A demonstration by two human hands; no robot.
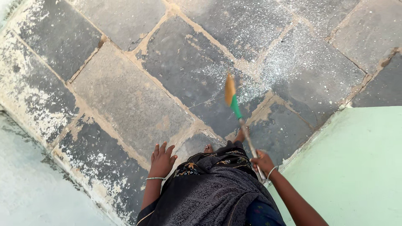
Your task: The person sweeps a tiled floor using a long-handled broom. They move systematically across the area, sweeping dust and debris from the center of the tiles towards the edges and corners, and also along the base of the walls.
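My right hand (262, 162) grips the thin handle of a broom (239, 115). The broom has a green collar and a tan bristle head (230, 88) that reaches out over the stone floor ahead of me. My left hand (162, 159) hangs free beside my dark patterned garment (211, 188), fingers spread and holding nothing. A bangle sits on each wrist. My bare toes (208, 148) show just past the garment's hem.
Large dark stone slabs (130, 100) with sandy joints cover the floor. White powdery specks (289, 62) lie scattered at the upper right. A pale green wall (360, 163) rises at the right. A whitish raised surface (29, 188) borders the lower left.
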